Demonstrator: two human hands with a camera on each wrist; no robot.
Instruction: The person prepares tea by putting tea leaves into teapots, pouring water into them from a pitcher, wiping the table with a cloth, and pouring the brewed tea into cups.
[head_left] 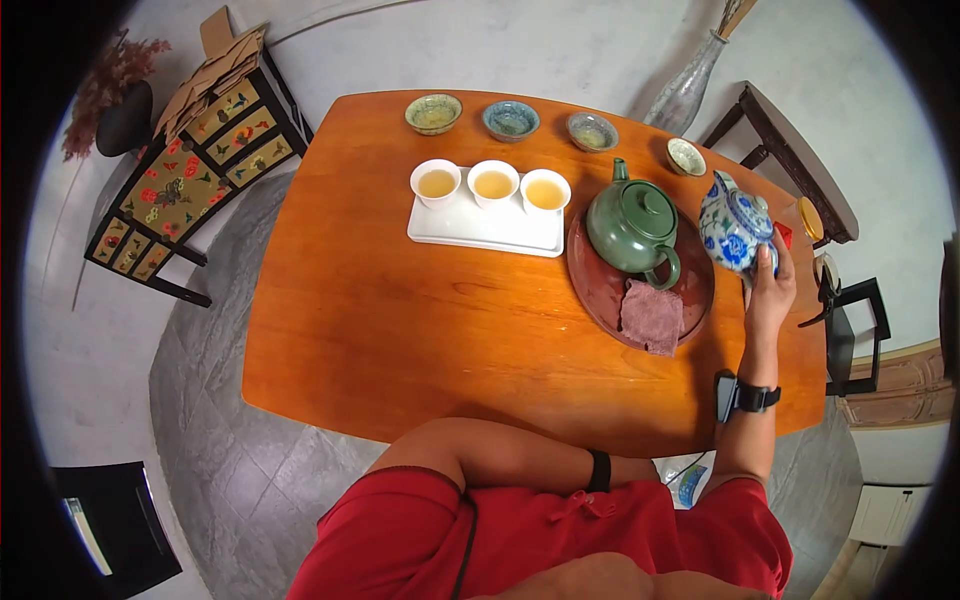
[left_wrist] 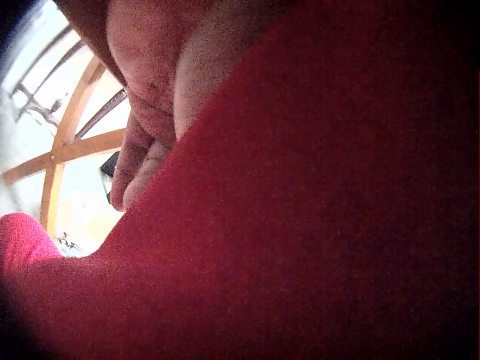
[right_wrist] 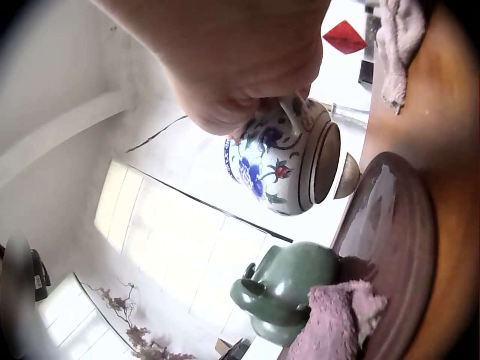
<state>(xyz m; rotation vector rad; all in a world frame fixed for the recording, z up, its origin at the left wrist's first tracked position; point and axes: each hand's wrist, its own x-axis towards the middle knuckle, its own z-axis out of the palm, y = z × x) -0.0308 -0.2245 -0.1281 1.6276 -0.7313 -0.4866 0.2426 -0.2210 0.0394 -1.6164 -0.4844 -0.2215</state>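
Observation:
My right hand (head_left: 772, 290) grips the handle of a white teapot (head_left: 737, 232) painted with blue flowers. In the right wrist view this floral teapot (right_wrist: 281, 161) is held up off the table, its base showing. Close to its left, a green teapot (head_left: 632, 228) stands on a round brown tray (head_left: 590, 300). A folded mauve cloth (head_left: 652, 316) lies at the tray's front edge. My left hand (left_wrist: 146, 105) rests low against the red clothing, its fingers loosely bent and holding nothing. In the head view this hand is hidden; only its forearm with a black band shows.
Three white cups (head_left: 494, 184) of pale yellow tea stand along a white rectangular tray (head_left: 485, 240). Several small patterned bowls, including a blue one (head_left: 511, 120), line the back of the wooden table (head_left: 420, 340). A yellow-lidded jar (head_left: 808, 218) stands at the right edge.

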